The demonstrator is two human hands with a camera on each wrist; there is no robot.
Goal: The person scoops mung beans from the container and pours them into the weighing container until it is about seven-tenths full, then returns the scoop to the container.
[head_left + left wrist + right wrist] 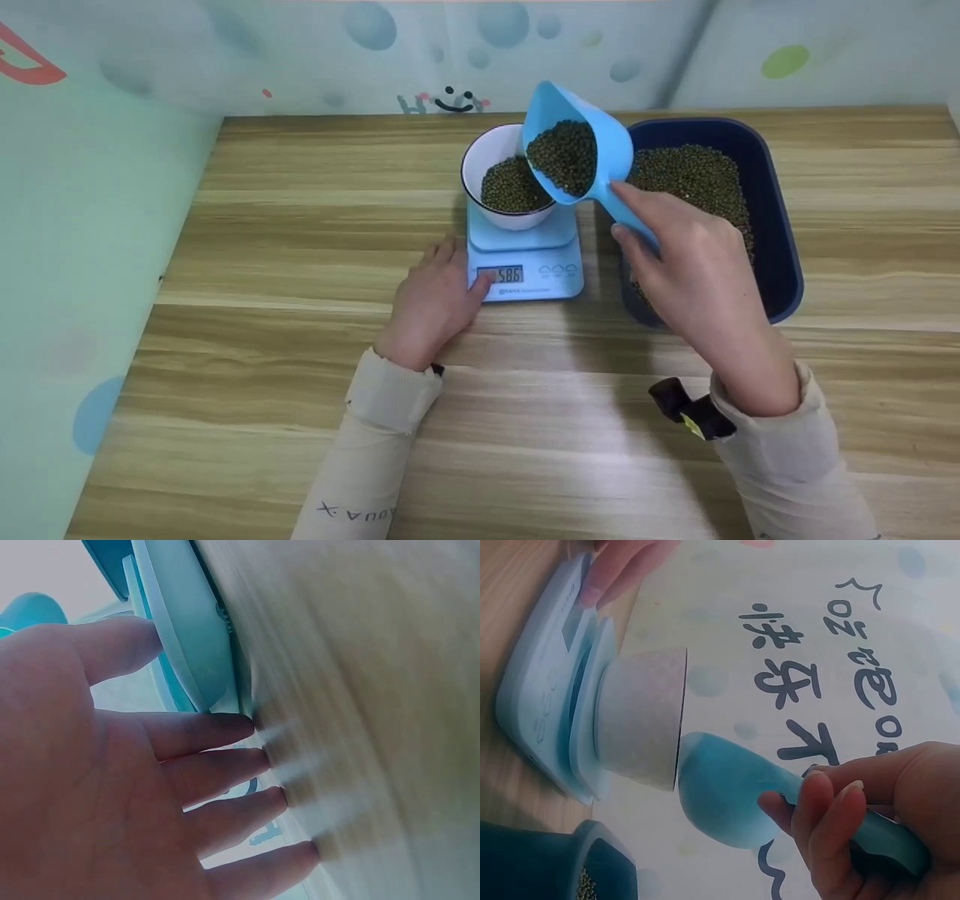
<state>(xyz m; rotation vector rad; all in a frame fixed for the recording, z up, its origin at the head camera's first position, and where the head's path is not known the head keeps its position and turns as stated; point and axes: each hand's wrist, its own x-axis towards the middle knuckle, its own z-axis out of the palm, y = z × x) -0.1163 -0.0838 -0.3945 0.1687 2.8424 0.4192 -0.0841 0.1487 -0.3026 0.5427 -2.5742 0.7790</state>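
My right hand (pixel 701 259) grips the handle of a light blue scoop (pixel 616 150), tilted left over the rim of a white bowl (pixel 480 166). Dark green mung beans (pixel 566 156) fill the scoop, and more beans (pixel 514 186) lie in the bowl. Under the bowl is a light blue kitchen scale (pixel 526 289), its display reading about 586. My left hand (pixel 436 296) rests at the scale's left front side, thumb on the display's edge. In the left wrist view its fingers (pixel 225 769) are straight, fingertips at the tabletop.
A dark blue tub (pixel 786 277) with more mung beans stands to the right of the scale, partly under my right forearm. Behind the wooden table (pixel 315 225) rises a printed wall (pixel 300 60). A black strap piece (pixel 694 409) sticks out from the right cuff.
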